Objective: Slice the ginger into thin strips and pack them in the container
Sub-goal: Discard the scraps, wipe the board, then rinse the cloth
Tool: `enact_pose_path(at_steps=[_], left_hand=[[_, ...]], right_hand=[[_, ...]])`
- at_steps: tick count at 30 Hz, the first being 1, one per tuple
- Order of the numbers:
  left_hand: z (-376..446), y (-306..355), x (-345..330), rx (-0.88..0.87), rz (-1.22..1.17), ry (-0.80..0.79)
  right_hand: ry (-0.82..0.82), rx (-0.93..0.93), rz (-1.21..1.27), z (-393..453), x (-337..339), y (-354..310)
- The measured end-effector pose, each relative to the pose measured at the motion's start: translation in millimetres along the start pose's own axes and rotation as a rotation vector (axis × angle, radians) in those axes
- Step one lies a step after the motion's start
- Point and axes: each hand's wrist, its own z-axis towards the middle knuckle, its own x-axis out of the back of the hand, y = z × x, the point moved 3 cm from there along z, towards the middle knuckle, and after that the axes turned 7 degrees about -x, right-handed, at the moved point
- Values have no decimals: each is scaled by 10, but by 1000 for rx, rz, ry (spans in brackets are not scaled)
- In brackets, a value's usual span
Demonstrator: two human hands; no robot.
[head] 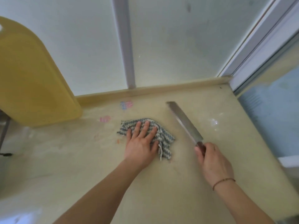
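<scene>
My left hand lies flat, fingers spread, on a crumpled blue-and-white striped cloth in the middle of the beige countertop. To its right, my right hand grips the dark wooden handle of a long knife. The blade points away toward the back wall and lies low over the counter. No ginger and no container are in view.
A yellow cutting board leans upright against the wall at the back left. A raised lip runs along the counter's back edge. A window frame and the counter's right edge bound the right side.
</scene>
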Motion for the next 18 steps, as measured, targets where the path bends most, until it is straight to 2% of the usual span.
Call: enact_pose_path(at_steps=[4,6,9,12,15,18], left_hand=[[542,347,6,-120,-11,-41],[732,752,-58,-286,0,-102],[601,1322,-286,-491,42,-176],[279,1356,-454,-516,85,-96],[169,1078,-441,-516,125,-54],[122,725,-295,-447,113,-22]], right_hand=[[33,-130,76,99,243,230],[50,-132,74,113,334,285],[59,-135,79,92,403,329],[39,-152,92,46,408,306],[16,-119,111,-9,369,199],[-3,-31,86,3,308,61]])
